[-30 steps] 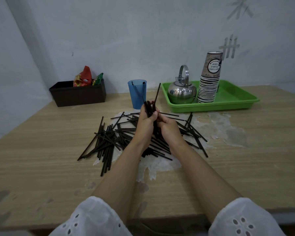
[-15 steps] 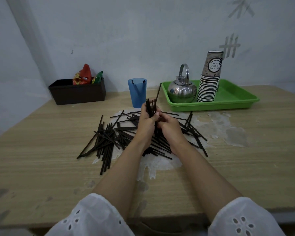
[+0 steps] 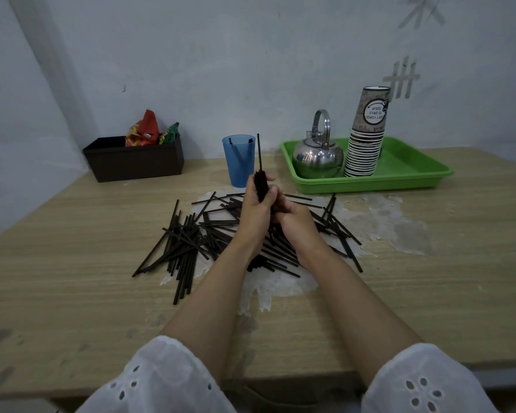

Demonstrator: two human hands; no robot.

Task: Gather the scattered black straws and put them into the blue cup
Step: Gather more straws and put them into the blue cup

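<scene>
Straw bundle (image 3: 261, 186) in 2 hands (image 3: 254, 217) (image 3: 296, 223)

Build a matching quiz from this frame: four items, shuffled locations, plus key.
Items
1. kettle
2. snack packets
3. straw bundle
4. loose straws

Locations
A. in the dark box
B. held by the left hand and right hand
C. on the green tray
D. scattered on the table

Pairs: 1-C, 2-A, 3-B, 4-D
</scene>
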